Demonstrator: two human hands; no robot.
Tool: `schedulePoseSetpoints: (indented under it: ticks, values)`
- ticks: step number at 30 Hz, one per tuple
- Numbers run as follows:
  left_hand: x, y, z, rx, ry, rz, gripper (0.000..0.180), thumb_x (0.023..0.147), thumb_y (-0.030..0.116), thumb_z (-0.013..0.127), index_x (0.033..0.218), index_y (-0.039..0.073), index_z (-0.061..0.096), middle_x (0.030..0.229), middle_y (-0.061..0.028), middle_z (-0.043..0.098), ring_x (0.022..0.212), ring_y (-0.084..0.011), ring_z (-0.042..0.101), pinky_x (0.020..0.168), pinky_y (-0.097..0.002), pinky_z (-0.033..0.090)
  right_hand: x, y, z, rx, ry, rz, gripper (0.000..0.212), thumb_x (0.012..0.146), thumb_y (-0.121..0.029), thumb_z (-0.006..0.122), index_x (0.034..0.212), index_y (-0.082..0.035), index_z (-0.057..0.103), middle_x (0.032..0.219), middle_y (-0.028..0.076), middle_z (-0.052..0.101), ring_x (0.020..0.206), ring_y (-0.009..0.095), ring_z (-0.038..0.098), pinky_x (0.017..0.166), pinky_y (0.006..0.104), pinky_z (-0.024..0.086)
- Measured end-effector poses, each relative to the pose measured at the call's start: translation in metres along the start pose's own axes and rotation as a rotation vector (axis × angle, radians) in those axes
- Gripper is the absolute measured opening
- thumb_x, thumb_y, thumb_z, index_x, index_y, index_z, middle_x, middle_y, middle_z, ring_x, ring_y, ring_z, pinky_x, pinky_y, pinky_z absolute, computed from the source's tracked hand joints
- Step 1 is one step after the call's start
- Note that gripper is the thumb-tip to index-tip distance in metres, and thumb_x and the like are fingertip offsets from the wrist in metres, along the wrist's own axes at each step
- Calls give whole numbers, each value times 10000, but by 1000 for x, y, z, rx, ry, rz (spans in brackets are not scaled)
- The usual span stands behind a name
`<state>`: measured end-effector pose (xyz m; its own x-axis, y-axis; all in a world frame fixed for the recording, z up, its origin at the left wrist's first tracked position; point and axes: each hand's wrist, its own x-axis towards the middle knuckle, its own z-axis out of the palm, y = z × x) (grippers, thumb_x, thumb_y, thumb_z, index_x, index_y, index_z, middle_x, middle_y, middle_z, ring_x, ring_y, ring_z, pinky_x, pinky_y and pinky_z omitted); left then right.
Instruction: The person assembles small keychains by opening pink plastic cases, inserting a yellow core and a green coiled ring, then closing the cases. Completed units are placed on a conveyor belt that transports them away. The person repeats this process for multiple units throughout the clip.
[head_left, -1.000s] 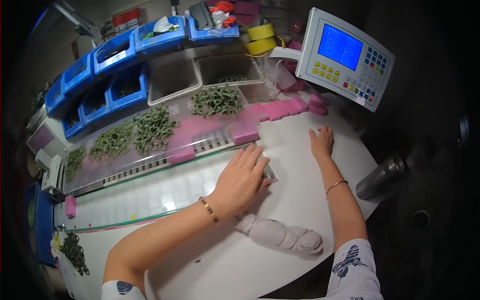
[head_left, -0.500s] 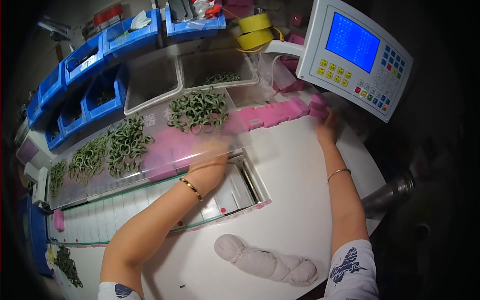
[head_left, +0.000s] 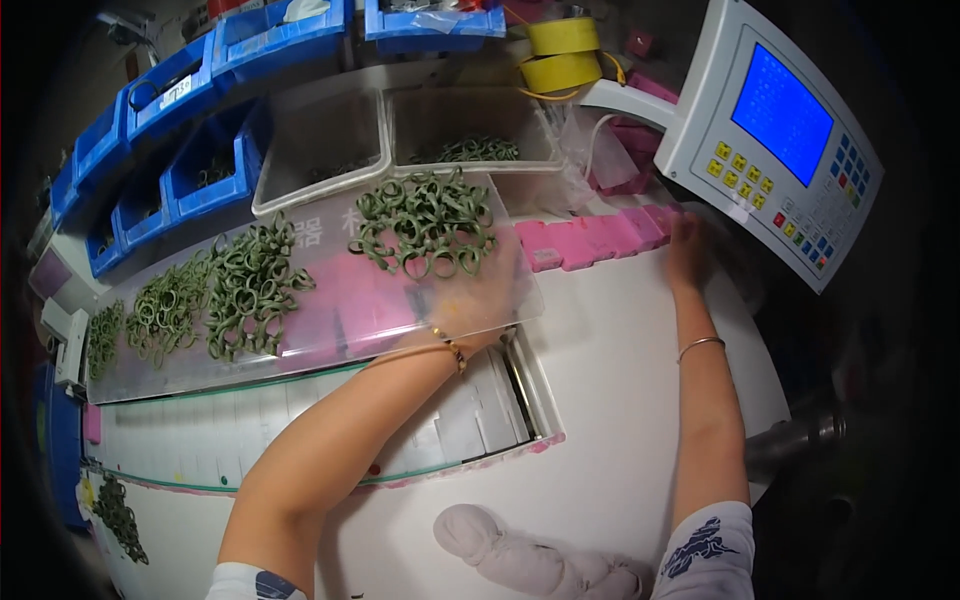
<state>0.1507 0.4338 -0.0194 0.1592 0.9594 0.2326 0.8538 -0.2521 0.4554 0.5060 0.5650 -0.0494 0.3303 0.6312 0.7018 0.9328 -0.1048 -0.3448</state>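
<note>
Your left hand point(head_left: 478, 300) is reaching under the clear plastic cover point(head_left: 330, 320), seen only through it, so whether its fingers are spread or curled cannot be told. Piles of green rings point(head_left: 425, 225) are sitting on that cover just above your wrist. Your right hand point(head_left: 686, 248) is resting, fingers together, against the end of the row of pink blocks point(head_left: 590, 240), beneath the control panel point(head_left: 775, 130)

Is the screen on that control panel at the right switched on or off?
On. The control panel shows a screen glowing bright blue, above its yellow and blue keys.
</note>
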Motion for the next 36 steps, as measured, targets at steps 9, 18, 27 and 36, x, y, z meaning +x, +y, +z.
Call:
schedulePoseSetpoints:
  ticks: [9,18,27,36]
  values:
    - [26,-22,29,-102,18,153,846,881,375,738,1474,-30,291,1342,-248,522,1249,-416,505,1053,-489,378,32,40,43,473,-257,-175,342,989,-339,567,1118,-35,658,1098,176,675,1060,318,613,967,395,459]
    - [22,-2,9,-200,32,197,712,797,451,787,1215,-65,531,1042,-171,578,1006,-366,581,885,-444,461,30,38,42,587,-314,-151,293,941,-289,661,1078,-30,655,1099,153,639,1060,295,580,944,352,457]
    - [-58,66,13,189,115,298,628,730,484,796,1056,-27,635,997,-158,598,973,-342,568,830,-458,465,6,88,-3,395,-371,104,287,938,-220,659,1152,-32,624,1177,102,648,1079,203,588,982,311,443]
    - [-147,62,-26,82,-11,388,559,735,395,805,1115,36,609,1079,-145,581,977,-324,559,798,-439,463,-86,92,-85,425,-202,212,281,908,-267,691,1089,-56,651,1184,149,616,1086,306,590,963,382,464]
